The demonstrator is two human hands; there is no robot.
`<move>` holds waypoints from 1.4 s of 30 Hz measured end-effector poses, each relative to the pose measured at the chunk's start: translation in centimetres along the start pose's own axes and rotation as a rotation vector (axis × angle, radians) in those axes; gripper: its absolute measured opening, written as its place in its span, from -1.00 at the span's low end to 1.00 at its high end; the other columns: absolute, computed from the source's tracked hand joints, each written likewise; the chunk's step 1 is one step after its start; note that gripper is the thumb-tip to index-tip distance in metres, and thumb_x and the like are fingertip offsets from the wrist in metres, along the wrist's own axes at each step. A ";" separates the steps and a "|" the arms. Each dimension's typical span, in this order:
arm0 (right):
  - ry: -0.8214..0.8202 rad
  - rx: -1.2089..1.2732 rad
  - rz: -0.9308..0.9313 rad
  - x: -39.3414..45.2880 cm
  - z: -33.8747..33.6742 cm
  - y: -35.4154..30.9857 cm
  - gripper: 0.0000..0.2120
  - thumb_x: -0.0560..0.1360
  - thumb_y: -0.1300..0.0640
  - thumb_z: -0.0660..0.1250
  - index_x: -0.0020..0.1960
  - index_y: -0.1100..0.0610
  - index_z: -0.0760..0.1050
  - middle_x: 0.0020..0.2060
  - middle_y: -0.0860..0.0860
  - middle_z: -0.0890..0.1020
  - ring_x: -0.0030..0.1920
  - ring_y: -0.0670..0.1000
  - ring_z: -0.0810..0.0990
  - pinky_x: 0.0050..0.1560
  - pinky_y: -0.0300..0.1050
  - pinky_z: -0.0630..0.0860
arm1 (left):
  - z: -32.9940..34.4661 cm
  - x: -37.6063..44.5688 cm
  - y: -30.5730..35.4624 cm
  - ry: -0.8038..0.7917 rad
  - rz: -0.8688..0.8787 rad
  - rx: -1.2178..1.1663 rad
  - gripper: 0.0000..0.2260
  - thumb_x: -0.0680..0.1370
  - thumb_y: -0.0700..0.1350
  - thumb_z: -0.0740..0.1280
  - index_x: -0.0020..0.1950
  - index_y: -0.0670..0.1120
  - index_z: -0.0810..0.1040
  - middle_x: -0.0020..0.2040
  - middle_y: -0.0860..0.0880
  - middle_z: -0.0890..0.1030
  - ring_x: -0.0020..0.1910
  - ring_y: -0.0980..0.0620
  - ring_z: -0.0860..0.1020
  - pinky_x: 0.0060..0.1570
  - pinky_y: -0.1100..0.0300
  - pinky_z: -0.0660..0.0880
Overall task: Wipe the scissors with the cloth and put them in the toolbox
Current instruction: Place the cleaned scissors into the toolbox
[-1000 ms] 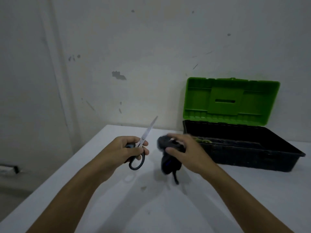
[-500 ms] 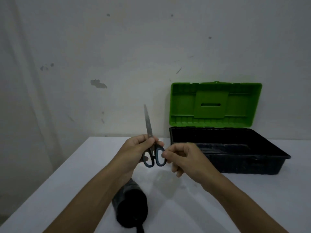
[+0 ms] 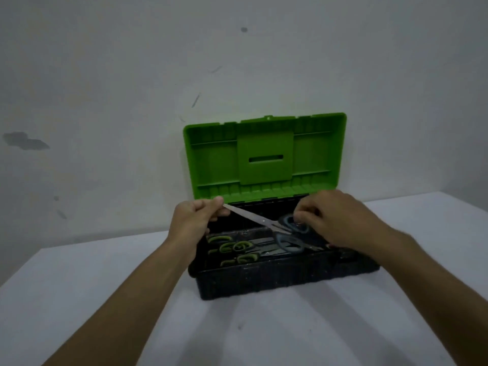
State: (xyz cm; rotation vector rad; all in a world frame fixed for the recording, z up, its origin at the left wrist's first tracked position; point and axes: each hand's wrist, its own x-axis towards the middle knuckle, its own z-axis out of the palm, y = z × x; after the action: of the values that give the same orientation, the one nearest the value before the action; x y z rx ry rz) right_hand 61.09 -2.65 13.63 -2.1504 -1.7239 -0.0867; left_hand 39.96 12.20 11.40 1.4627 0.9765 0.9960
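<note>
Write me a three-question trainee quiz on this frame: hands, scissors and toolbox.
1. True or false: the toolbox lid is closed.
2. Which part of the scissors does the left hand pinch? A) the handle loops B) the blade tip C) the pivot screw
3. Fill in: the right hand holds the scissors at the ____ end, above the open box.

Key
1. False: the green lid stands open against the wall.
2. B: the blade tip; the blades slope down to the right.
3. Handle. Green-handled tools already lie inside the box.
</note>
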 end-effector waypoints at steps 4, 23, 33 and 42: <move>-0.079 -0.126 0.069 3.4 0.5 5.2 -0.84 0.56 -0.06 0.28 -0.05 -0.10 0.64 -0.08 -0.07 0.68 -0.09 0.05 0.60 -0.09 -0.04 0.53 | 1.4 3.9 -1.4 0.056 0.141 0.255 -0.71 0.57 -0.01 0.35 -0.33 -0.05 0.60 -0.28 0.03 0.69 -0.30 0.13 0.51 -0.13 0.15 0.43; 0.563 -0.070 -0.086 10.0 1.2 4.8 -0.46 0.48 0.03 0.37 0.43 -0.02 0.35 0.45 0.03 0.30 0.46 0.12 0.21 0.33 0.03 0.29 | 9.3 9.8 7.4 0.208 0.834 1.041 -0.75 0.61 0.06 0.23 0.03 -0.04 0.63 0.46 0.00 0.43 0.43 -0.11 0.34 0.35 -0.14 0.22; 0.493 -0.044 -0.024 8.9 -0.5 1.6 -0.34 0.55 0.07 0.26 0.57 0.05 0.06 0.54 0.06 0.16 0.57 0.16 -0.02 0.52 0.17 0.10 | 7.4 5.5 9.1 0.271 0.974 0.744 -0.76 0.59 0.06 0.28 0.02 -0.02 0.70 -0.10 0.02 0.73 -0.10 -0.03 0.62 0.00 0.02 0.52; 0.547 -0.041 0.007 -4.6 6.1 0.9 -0.31 0.51 0.11 0.23 0.59 0.04 0.06 0.58 0.03 0.06 0.58 0.11 -0.08 0.50 0.26 0.07 | 7.3 -3.8 3.9 0.223 0.872 0.630 -0.76 0.55 0.01 0.33 -0.27 -0.05 0.56 -0.39 0.06 0.56 -0.40 0.01 0.50 -0.40 0.13 0.38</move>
State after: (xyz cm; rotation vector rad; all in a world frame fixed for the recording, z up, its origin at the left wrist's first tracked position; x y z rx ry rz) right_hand 59.68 -5.08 6.49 -1.9176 -1.3983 -0.6483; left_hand 45.90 5.97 14.31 2.4534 0.8393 1.5762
